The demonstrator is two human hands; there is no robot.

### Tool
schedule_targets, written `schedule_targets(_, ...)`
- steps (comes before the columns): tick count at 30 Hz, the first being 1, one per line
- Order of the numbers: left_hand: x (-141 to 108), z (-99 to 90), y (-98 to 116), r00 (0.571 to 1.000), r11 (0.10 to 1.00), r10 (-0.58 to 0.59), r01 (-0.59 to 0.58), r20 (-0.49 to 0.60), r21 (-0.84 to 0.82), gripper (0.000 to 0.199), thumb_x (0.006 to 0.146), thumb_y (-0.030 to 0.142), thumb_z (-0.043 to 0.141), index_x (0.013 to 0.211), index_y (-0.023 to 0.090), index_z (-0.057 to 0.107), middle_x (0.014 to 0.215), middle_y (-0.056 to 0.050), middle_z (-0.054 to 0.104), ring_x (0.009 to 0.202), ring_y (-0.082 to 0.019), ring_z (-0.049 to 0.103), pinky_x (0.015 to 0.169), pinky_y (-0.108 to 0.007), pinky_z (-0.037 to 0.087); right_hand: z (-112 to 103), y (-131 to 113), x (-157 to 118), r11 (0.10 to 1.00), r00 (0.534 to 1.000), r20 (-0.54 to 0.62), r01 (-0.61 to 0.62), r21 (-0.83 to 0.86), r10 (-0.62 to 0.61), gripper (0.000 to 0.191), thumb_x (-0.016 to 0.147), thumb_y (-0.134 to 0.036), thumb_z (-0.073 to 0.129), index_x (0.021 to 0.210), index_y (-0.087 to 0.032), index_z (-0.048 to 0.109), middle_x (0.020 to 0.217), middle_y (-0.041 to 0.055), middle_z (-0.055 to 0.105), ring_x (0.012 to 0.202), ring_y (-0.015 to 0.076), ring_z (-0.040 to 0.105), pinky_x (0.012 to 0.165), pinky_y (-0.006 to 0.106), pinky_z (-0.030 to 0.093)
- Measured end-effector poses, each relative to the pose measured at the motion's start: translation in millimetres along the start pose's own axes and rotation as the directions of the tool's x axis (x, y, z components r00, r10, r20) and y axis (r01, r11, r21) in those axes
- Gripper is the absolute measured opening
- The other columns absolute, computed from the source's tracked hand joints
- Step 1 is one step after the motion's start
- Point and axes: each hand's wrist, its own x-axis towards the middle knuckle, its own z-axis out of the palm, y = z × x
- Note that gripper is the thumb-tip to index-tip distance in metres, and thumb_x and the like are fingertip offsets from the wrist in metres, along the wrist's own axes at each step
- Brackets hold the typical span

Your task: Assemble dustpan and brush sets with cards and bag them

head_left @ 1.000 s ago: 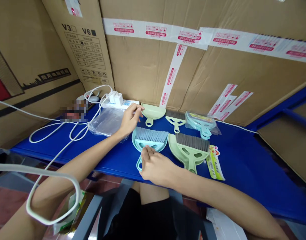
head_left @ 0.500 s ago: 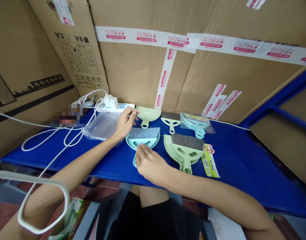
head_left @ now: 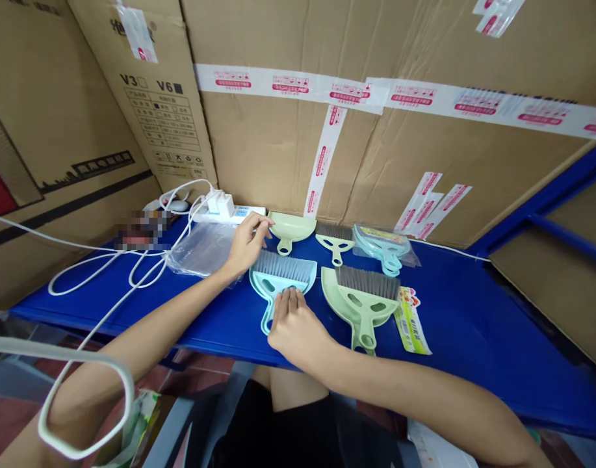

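My right hand (head_left: 298, 323) is closed at the handle side of a light blue hand brush (head_left: 284, 281), whose grey-blue bristles point away from me. The brush lies over a light blue dustpan (head_left: 267, 318), and the pan's handle shows left of my fingers. My palm hides the brush's handle. Just behind the bristles, my left hand (head_left: 249, 242) hovers with loosely bent fingers and nothing in them. Its fingertips come close to a pale green dustpan (head_left: 292, 227).
To the right, a green brush (head_left: 368, 296) rests on a green dustpan (head_left: 333, 302) beside a printed card (head_left: 413, 320). Farther back are a small green brush (head_left: 335, 244) and a bagged blue set (head_left: 383, 247). Clear plastic bags (head_left: 200, 250), a power strip (head_left: 246, 213) and white cables (head_left: 151, 257) occupy the left.
My right hand has shifted slightly right and toward me, uncovering more of the blue brush's left side. My left hand keeps its place behind the bristles. The view has tilted a little.
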Motion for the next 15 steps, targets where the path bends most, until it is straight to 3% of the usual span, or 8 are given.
schedule_targets(9, -1.1, -0.1, -0.2, 1.0, 1.0, 0.002, -0.002, -0.001, 0.005, 0.031, 0.105, 0.047, 0.058, 0.095, 0.02, 0.071, 0.079, -0.003, 0.064, 0.062, -0.012, 0.062, 0.052, -0.022, 0.052, -13.7, 5.5, 7.1, 0.985, 0.979, 0.156, 0.112, 0.134, -0.133, 0.028, 0.094, -0.012, 0.066, 0.112, 0.001, 0.082, 0.111, 0.0379, 0.076, 0.103, 0.0484, 0.079, 0.077, 0.063, 0.063)
schedule_targets(15, -1.2, -0.7, -3.2, 1.0, 1.0, -0.005, 0.005, 0.014, 0.014, 0.031, 0.106, 0.046, 0.057, 0.097, 0.02, 0.071, 0.079, -0.003, 0.064, 0.065, -0.013, 0.064, 0.052, -0.021, 0.052, -16.9, 8.0, 5.2, 0.987, 0.983, 0.142, 0.101, 0.124, -0.118, 0.023, 0.091, -0.01, 0.067, 0.106, -0.002, 0.083, 0.105, 0.0321, 0.08, 0.097, 0.045, 0.081, 0.076, 0.059, 0.063)
